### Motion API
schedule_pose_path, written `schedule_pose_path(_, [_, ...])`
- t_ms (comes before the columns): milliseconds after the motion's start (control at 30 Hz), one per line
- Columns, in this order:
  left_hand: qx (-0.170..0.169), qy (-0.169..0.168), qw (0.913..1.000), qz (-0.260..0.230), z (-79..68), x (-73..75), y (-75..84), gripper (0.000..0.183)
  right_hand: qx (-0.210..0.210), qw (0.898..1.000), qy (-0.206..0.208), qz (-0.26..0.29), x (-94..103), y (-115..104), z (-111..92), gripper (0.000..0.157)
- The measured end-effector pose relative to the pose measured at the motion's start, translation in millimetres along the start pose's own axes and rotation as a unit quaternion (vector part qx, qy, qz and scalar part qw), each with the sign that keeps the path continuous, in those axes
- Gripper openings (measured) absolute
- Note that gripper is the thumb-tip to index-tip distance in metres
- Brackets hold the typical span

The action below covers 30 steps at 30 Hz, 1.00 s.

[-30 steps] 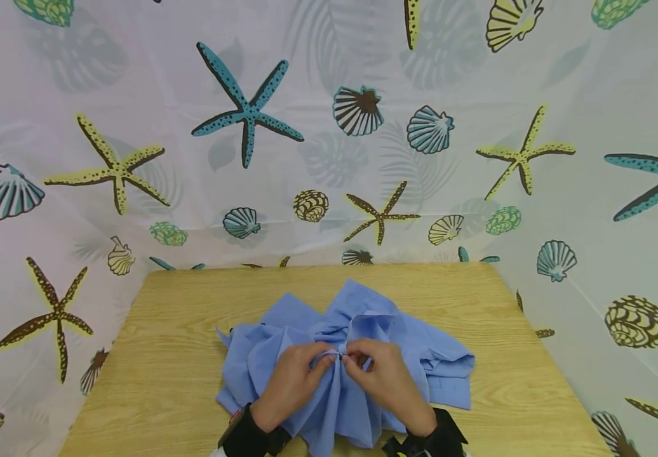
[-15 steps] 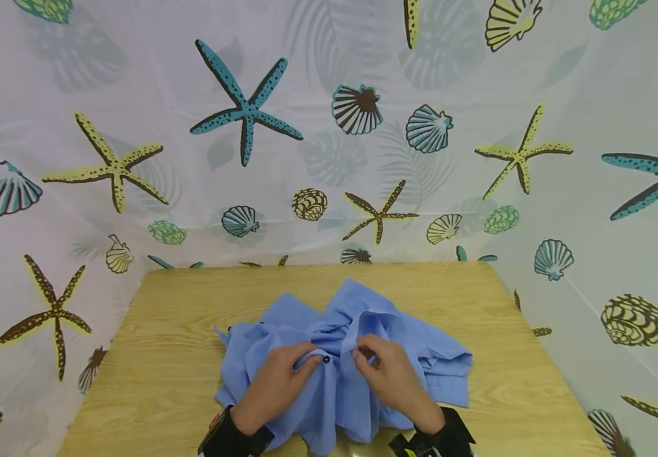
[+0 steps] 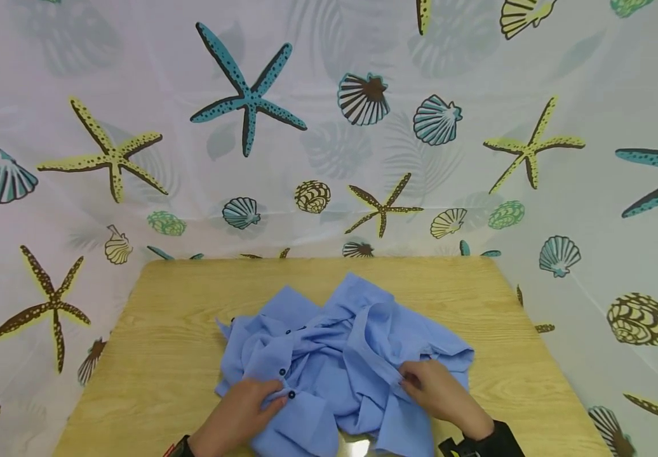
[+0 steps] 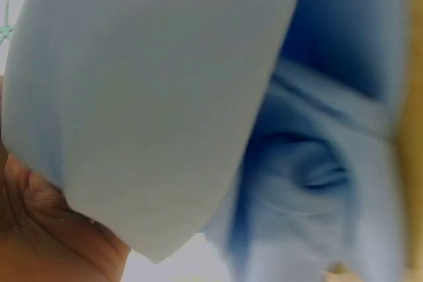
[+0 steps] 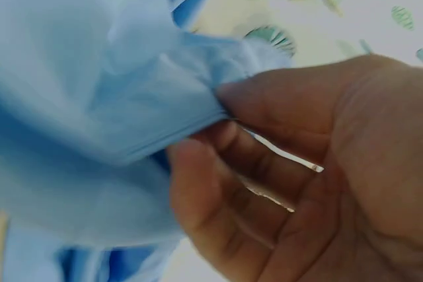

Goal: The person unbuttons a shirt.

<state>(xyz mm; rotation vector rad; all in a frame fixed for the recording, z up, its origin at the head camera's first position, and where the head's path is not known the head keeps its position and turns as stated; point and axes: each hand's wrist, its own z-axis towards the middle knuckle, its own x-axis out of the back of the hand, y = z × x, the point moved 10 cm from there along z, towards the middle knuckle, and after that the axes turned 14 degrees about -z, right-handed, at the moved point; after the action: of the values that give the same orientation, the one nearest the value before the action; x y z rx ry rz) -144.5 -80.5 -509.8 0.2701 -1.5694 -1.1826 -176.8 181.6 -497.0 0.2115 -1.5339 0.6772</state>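
A light blue button-up shirt (image 3: 329,355) lies rumpled on the wooden table, its front parted in the middle. Dark buttons run down the left front edge. My left hand (image 3: 243,409) pinches that edge close to a button (image 3: 291,395). In the left wrist view a raised flap of the shirt (image 4: 152,110) covers most of the fingers. My right hand (image 3: 437,387) pinches the opposite front edge between thumb and fingers. The right wrist view shows this stitched edge (image 5: 172,140) held at the fingertips.
The wooden table (image 3: 180,317) extends around the shirt on all sides. Behind it and along both sides hangs a white curtain (image 3: 317,152) printed with starfish and shells. A bright reflection shows on the table at the near edge.
Both hands were together at a button in the middle. They have moved apart, left hand to the left and right hand to the right, spreading the shirt front. The view has tilted slightly.
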Motion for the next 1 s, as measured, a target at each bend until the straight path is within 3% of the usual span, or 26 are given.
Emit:
schedule_pose_path(133, [0.021,-0.043,0.9986,0.023,-3.7,-27.2,-28.1,0.009,0.006,0.999,-0.038,0.0,-25.1,11,-4,0.028])
schedule_pose_path(233, [0.054,-0.086,0.9943,0.033,-5.0,-43.5,-40.0,0.018,0.013,0.997,-0.069,0.013,-39.9,14,-4,0.024])
schedule_pose_path(333, [0.079,-0.1,0.9917,0.018,-6.0,-40.0,-38.1,0.026,0.012,0.995,-0.095,0.032,-36.0,12,-3,0.013])
schedule_pose_path(400, [0.065,-0.077,0.9949,-0.001,-2.6,-23.9,-27.4,0.028,0.008,0.994,-0.098,0.043,-20.1,10,1,0.011])
schedule_pose_path(467, [0.044,-0.035,0.9984,-0.007,4.8,0.9,-14.2,0.03,0.004,0.996,-0.075,0.041,3.6,8,10,0.019])
schedule_pose_path(600, [-0.022,0.069,0.997,0.028,31.8,57.8,13.0,0.025,0.02,0.998,0.055,-0.009,57.4,-3,46,0.017])
schedule_pose_path(667, [-0.028,0.092,0.9947,0.038,50.9,76.6,16.9,0.024,0.042,0.992,0.112,-0.04,72.3,-12,69,0.015])
schedule_pose_path(733, [-0.027,0.09,0.995,0.034,73.8,84.6,15.2,0.024,0.069,0.987,0.131,-0.069,74.0,-23,94,0.019])
schedule_pose_path(833, [-0.009,0.043,0.9983,0.037,110.7,73.5,-0.2,0.03,0.106,0.983,0.098,-0.115,55.7,-39,134,0.03])
schedule_pose_path(933, [0.022,-0.026,0.9977,0.059,138.7,43.2,-27.4,0.036,0.128,0.975,0.028,-0.181,19.7,-48,168,0.038])
schedule_pose_path(1000, [0.04,-0.067,0.9939,0.078,148.3,21.0,-46.7,0.04,0.139,0.963,-0.012,-0.229,-9.1,-50,184,0.037])
